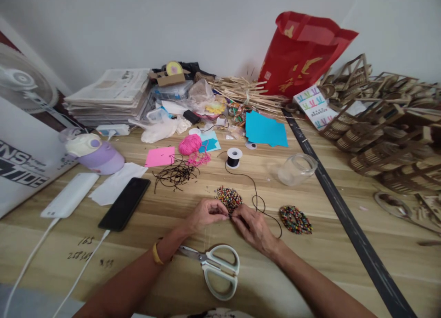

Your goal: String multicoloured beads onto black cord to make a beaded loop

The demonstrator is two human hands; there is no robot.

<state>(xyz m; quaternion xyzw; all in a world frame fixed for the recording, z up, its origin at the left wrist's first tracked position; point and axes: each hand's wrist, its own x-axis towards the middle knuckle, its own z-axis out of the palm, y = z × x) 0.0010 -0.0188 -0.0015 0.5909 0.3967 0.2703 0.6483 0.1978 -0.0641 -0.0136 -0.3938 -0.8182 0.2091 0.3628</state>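
My left hand (209, 213) and my right hand (254, 226) meet fingertip to fingertip over the table, both closed in a pinch. A tiny dark bit shows between the fingertips, too small to name. Right behind them lies a heap of loose multicoloured beads (228, 196). Black cord (255, 189) runs from a white spool (234, 157), loops right of the heap and passes close to my right wrist. To the right rests a coiled bunch of strung beads (295, 219). White-handled scissors (220, 269) lie just below my hands, blades pointing left.
Cut black cord pieces (175, 173), pink yarn (190, 144) and a black phone (124, 203) lie left. A glass jar (296, 169) stands right, before a dark strip (339, 207) and woven baskets (379, 143). Newspapers (110, 93) and a red bag (303, 56) stand behind.
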